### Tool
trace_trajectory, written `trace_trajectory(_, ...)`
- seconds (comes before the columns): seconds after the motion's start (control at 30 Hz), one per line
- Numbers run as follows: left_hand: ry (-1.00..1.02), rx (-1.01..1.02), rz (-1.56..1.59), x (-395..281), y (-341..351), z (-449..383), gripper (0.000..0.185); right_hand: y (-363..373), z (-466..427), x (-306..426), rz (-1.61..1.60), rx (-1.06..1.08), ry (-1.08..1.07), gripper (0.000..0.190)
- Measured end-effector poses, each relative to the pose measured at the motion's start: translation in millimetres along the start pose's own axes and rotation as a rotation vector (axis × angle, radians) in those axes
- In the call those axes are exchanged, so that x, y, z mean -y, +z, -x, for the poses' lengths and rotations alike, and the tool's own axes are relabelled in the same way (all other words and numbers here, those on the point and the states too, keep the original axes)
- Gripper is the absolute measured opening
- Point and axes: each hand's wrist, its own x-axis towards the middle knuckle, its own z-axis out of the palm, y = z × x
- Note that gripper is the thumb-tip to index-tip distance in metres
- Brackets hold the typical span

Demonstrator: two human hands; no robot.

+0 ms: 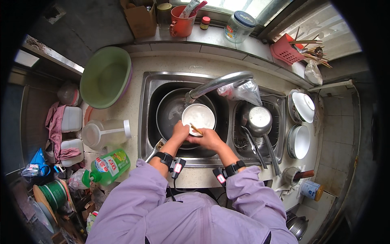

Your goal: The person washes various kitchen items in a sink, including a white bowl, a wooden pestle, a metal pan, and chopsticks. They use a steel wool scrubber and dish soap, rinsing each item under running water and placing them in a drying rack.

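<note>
A white bowl (201, 114) is tilted over a dark wok (166, 106) in the left basin of the steel sink (230, 152). My left hand (180, 131) grips the bowl by its near left rim. In my right hand (209, 139) is a short visible length of light-brown wooden stick (196, 128), perhaps chopsticks, reaching into the bowl. The fingers of both hands meet at the bowl's near edge. The curved metal faucet (222, 82) ends just above the bowl. Whether water is running cannot be made out.
An overturned saucepan (257, 122) and metal tongs (251, 141) rest over the right basin. Stacked bowls (300, 141) stand along the right counter. Left of the sink are a green basin (105, 77), a clear plastic jug (105, 134) and a green dish-soap bottle (109, 166).
</note>
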Motion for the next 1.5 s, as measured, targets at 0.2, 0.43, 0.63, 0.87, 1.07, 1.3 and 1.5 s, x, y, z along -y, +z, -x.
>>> trace_trajectory(0.2, -0.153, 0.121, 0.227, -16, -19, 26, 0.041, 26, 34, 3, 0.265, -0.485, -0.293, 0.023)
trace_trajectory(0.43, -0.163, 0.242, 0.673, -26, -25, 61, 0.058, 19, 51, 29, 0.094, -0.367, -0.429, 0.033)
trace_trajectory(0.63, -0.107, 0.239, 0.669, -27, -34, 71, 0.059, 3, 54, 31, 0.278, -0.244, -0.226, 0.045)
trace_trajectory(0.87, -0.154, 0.195, 0.577, -34, -43, 70, 0.053, 16, 50, 30, 0.300, -0.269, -0.134, 0.041)
trace_trajectory(1.07, -0.154, 0.212, 0.364, -41, -50, 82, 0.077, 14, 48, 18, -0.059, -0.184, -0.325, 0.026)
trace_trajectory(1.3, -0.075, 0.112, 0.518, -22, -53, 82, 0.062, -18, 56, 39, -0.763, 0.038, -0.063, 0.022)
trace_trajectory(1.5, -0.130, 0.285, 0.793, -22, -55, 71, 0.064, -58, 61, 40, -1.357, 0.205, 0.005, 0.017)
